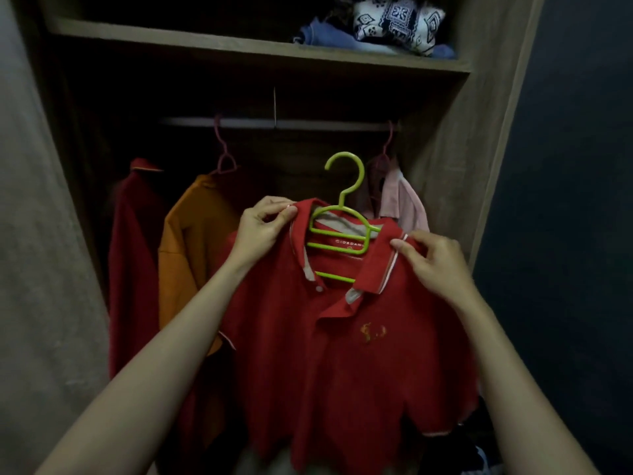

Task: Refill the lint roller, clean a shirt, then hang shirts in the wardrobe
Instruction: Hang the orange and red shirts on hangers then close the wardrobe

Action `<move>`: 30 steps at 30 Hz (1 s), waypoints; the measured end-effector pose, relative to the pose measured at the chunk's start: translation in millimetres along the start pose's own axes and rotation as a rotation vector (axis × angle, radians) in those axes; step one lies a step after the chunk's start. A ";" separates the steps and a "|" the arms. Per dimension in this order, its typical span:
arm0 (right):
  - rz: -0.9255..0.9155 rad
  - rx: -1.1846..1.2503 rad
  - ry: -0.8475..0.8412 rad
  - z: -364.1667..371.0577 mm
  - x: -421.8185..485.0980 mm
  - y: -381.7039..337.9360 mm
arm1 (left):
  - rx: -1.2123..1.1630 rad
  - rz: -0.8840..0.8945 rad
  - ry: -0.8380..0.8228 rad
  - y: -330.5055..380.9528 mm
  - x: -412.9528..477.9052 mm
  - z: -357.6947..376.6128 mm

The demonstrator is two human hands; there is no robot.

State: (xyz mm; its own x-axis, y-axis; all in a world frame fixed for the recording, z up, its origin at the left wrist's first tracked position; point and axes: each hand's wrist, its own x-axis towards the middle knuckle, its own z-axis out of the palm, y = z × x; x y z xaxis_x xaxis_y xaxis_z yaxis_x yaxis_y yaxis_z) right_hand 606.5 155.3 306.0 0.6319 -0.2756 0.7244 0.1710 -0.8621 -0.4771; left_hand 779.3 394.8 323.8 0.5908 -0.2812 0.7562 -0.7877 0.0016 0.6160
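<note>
Pinching red shirt [342,354] collar, left hand [262,228] and right hand [435,260].

Red polo shirt [342,354] on green hanger [342,217]

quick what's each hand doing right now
Left hand: fingers pinch the collar of the red polo shirt.
Right hand: fingers pinch the collar's other side.
</note>
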 end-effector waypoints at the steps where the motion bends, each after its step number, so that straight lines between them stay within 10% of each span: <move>1: 0.022 -0.012 0.016 -4.6 0.9 -0.7 | 0.041 0.021 -0.022 0.2 -0.6 -1.4; 14: 0.389 -0.095 0.043 41.1 29.5 -27.1 | 1.104 0.377 0.586 16.5 -58.5 -112.4; 30: 0.583 0.411 0.161 146.6 163.2 -72.8 | 1.209 0.185 0.768 -28.0 -76.1 -182.9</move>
State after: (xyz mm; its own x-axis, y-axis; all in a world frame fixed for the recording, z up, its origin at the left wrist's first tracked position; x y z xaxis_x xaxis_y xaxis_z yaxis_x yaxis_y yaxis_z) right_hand 808.0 235.4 386.0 0.5932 -0.7277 0.3444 0.1304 -0.3352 -0.9331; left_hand 788.3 591.7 289.3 0.1055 0.2093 0.9721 -0.2943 -0.9272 0.2315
